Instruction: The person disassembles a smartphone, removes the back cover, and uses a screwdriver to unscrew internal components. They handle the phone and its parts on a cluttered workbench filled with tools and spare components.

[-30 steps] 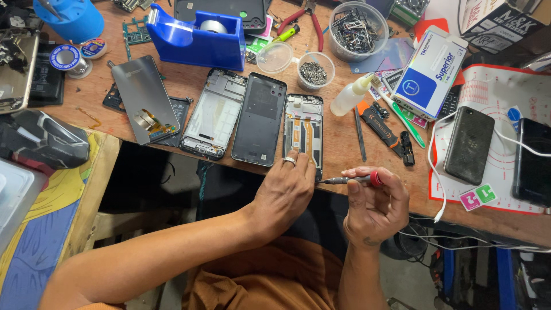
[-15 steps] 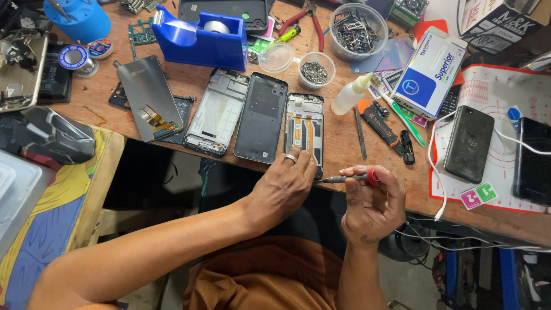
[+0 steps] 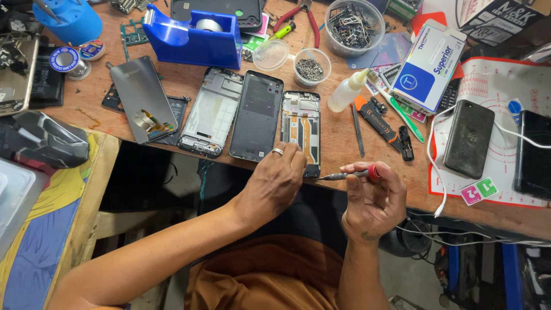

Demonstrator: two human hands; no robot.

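- Holding screws at your 12 o'clock, one small clear cup [image 3: 312, 68]; behind it, a larger tub [image 3: 354, 22] of metal parts.
- Your right hand [image 3: 373, 198] grips a red-collared screwdriver [image 3: 351, 174]; your left hand [image 3: 274, 182] rests, fingers curled, on the opened phone frame [image 3: 300, 127].
- Three phone shells lie side by side.

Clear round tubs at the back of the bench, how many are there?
3: a shallow empty tub, a small tub of dark screws beside it, and a larger tub of metal bits behind. Clutter may hide others.
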